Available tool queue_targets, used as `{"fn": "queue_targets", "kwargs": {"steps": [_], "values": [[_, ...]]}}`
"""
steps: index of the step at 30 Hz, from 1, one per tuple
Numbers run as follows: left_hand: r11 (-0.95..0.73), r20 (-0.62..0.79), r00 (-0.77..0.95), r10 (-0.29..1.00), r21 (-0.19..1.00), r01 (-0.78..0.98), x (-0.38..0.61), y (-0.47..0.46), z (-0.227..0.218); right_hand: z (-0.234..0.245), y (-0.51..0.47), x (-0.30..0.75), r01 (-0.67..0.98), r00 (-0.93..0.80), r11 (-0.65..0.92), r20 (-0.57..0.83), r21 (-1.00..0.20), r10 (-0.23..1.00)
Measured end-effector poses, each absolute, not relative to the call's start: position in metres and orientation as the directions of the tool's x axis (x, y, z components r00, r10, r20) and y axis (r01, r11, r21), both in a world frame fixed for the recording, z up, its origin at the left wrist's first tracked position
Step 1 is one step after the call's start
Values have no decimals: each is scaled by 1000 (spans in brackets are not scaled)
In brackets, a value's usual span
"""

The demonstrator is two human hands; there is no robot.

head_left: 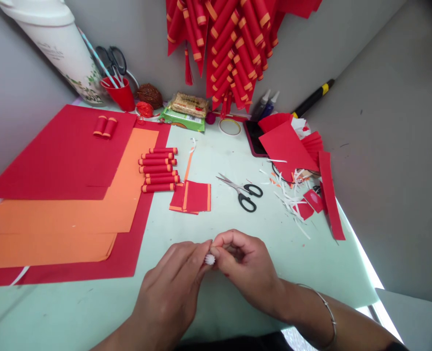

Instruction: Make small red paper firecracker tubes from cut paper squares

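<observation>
A small white ribbed piece (209, 259) shows between my two hands near the front of the table. My left hand (172, 282) is closed around it, fingers held together, and the rest of the piece is hidden. Thumb and forefinger of my right hand (247, 268) pinch right beside its upper end; what lies between those fingertips I cannot make out. Beyond my hands lie red paper rectangles (198, 196) with orange edge strips. Black-handled scissors (243, 190) rest partly open to their right. Several red paper rolls with orange ends (159, 169) lie stacked to the left.
Large red sheets (55, 146) and orange sheets (55, 251) cover the left side. White paper scraps (292, 197), red pieces and a phone (254, 139) crowd the right. A red cup (123, 95) stands at the back, below a hanging red firecracker decoration (234, 48).
</observation>
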State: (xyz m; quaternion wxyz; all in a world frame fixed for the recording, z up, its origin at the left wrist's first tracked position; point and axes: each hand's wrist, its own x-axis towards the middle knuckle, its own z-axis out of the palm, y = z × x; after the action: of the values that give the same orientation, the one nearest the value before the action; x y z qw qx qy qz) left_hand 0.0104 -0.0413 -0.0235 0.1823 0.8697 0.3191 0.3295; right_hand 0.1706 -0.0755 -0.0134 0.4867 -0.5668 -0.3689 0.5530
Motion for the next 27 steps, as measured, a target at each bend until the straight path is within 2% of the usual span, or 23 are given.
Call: {"fn": "queue_targets", "kwargs": {"steps": [5, 12, 27], "values": [[-738, 452, 593, 666, 515, 437, 10, -44, -27, -13, -74, 169, -64, 139, -268, -274, -961, 952], [-727, 458, 577, 677, 540, 425, 12, -43, -24, -16, -74, 168, -16, 160, -200, -200, -980, 967], [-653, 404, 562, 722, 666, 360, 13, -41, -15, -12, -75, 168, 7, 184, -168, -164, -986, 969]]}}
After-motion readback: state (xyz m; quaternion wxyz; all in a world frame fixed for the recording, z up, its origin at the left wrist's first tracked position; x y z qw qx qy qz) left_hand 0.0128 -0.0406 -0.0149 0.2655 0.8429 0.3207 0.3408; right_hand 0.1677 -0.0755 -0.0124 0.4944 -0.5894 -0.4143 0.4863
